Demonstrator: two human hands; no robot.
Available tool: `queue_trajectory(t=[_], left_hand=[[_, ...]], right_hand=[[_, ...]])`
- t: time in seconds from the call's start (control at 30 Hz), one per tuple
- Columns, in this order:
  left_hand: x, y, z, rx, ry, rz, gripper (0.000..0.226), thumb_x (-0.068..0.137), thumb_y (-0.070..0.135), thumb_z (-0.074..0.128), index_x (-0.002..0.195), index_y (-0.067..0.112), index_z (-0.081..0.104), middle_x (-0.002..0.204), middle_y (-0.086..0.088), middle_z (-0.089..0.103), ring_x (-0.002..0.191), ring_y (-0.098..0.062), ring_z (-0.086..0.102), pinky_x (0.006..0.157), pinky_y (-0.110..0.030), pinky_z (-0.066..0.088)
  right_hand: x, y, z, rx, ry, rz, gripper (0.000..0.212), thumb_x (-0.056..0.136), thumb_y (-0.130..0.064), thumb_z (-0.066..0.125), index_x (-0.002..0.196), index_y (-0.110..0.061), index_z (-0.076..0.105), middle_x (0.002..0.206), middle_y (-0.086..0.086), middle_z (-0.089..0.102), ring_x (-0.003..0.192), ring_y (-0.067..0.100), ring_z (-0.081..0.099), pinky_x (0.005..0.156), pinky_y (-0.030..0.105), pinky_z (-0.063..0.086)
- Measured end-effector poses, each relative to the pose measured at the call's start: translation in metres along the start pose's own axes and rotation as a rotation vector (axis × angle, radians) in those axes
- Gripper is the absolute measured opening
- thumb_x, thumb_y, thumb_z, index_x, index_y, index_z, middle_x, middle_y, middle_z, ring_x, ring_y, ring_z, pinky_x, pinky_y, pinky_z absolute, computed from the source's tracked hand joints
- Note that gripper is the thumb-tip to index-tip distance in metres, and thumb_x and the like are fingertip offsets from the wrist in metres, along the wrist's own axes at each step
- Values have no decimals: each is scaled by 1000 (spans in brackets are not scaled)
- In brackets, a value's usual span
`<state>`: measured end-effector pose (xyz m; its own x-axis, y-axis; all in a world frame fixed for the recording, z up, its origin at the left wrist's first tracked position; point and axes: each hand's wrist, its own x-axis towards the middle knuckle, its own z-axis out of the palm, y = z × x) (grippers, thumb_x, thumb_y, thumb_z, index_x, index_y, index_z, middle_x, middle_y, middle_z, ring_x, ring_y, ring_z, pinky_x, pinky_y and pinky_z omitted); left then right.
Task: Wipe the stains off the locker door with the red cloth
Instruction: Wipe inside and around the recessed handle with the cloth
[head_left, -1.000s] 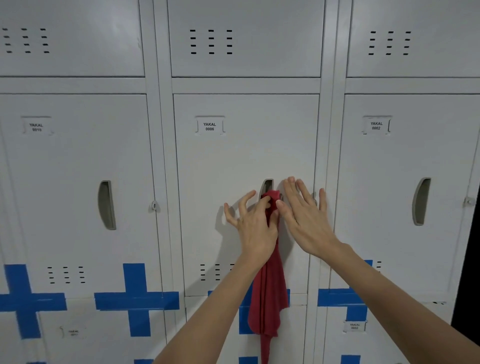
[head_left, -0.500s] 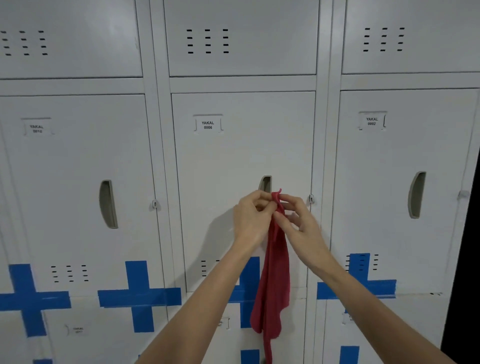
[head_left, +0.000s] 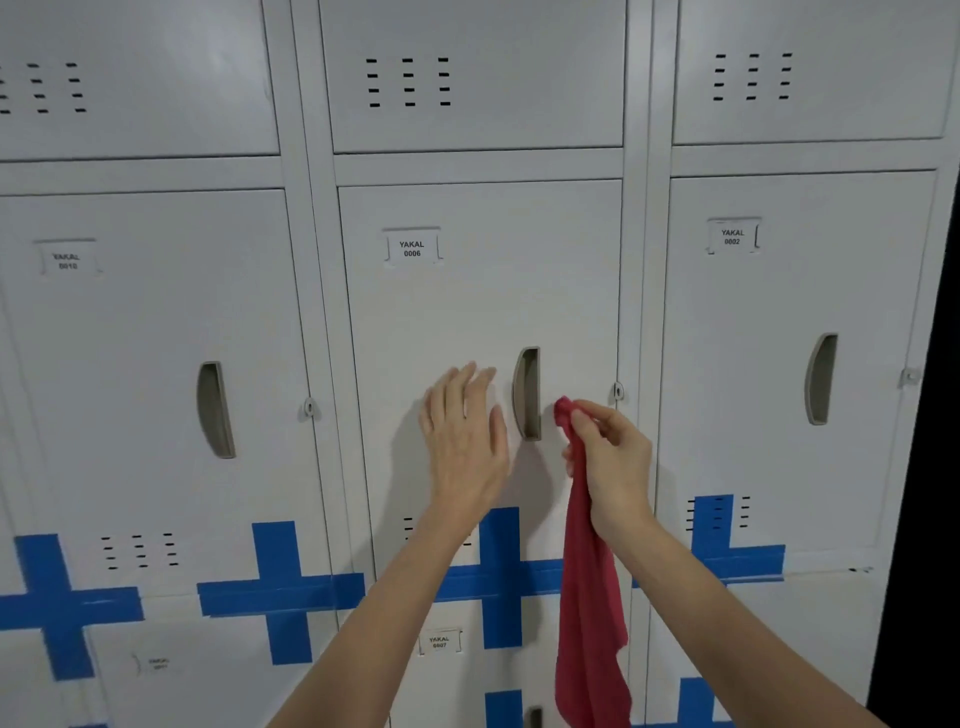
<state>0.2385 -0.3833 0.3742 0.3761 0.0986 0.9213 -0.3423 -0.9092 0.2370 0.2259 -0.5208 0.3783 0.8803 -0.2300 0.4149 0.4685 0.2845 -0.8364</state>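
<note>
The red cloth (head_left: 589, 597) hangs w/ its long axis vertical, pinched at its top corner by the right hand (head_left: 610, 457), just right of the recessed handle (head_left: 528, 393) on the locker door (head_left: 467, 312) marked 0006. The left hand (head_left: 464, 434) is open, fingers spread, empty, near or on the door panel left of that handle; can't tell if it touches. Hands are apart, handle between them. The door lies straight ahead, beyond both hands. The right hand has the cloth, so prob. it does the wiping. No stains readable from here.
</note>
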Motion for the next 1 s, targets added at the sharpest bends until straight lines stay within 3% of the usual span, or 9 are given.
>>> queue_trajectory(t=[0.1,0.2,0.27,0.37,0.53,0.7,0.8,0.93,1.0], left_hand=[[-1,-29,9,234,-144,95,68,95,42,31,152,9,15,161,-12,7,148,-26,1,117,-52,-3],[-1,-42,10,350,-272,121,81,93,58,24,152,7,2,160,-13,-7,148,-26,-8,117,-56,1],[-1,-46,9,393,-301,142,85,91,61,23,152,7,2,160,-13,-7,148,-27,-8,117,-56,3],[-1,-49,9,421,-303,150,86,90,64,21,152,6,4,160,-14,-5,148,-28,-5,116,-55,6],[-2,-51,8,449,-300,181,83,91,61,15,152,5,10,160,-16,1,148,-29,1,115,-57,13],[-3,-50,11,442,-266,183,83,92,59,27,152,5,8,160,-17,0,148,-29,0,115,-58,11],[-3,-51,13,444,-248,174,81,93,57,27,152,5,8,160,-16,-1,148,-28,-1,115,-57,12],[-3,-54,13,427,-248,184,79,94,53,33,152,7,7,161,-14,-2,148,-26,-2,116,-56,11],[-2,-56,13,412,-250,196,79,93,50,37,153,8,8,161,-13,-1,148,-26,-2,116,-56,11]], right_hand=[[11,-12,11,-60,27,-118,15,92,-12,57,102,-15,67,84,5,68,60,14,62,51,25,50],[25,-14,29,-261,9,-260,21,93,-16,55,110,-17,67,96,2,69,81,14,67,71,32,57],[34,-9,40,-436,-16,-338,25,94,-17,54,115,-15,66,102,3,65,92,17,63,85,35,52],[36,3,53,-705,-38,-425,31,96,-12,47,124,-8,59,105,9,56,92,18,54,79,14,35],[24,10,67,-581,-136,-310,42,96,-2,40,138,-7,42,110,7,35,80,2,41,77,1,31],[35,10,60,-519,-260,-60,58,92,-2,35,144,-28,35,101,6,45,67,14,47,52,12,39],[24,15,51,-486,-303,-24,57,93,0,37,144,-27,35,97,10,54,63,14,52,46,10,41],[18,16,41,-762,-327,-143,47,96,-6,39,141,-16,41,108,8,44,84,17,50,72,17,43],[13,14,37,-884,-290,-404,48,95,-4,43,141,-13,39,105,5,38,83,15,47,79,26,47]])
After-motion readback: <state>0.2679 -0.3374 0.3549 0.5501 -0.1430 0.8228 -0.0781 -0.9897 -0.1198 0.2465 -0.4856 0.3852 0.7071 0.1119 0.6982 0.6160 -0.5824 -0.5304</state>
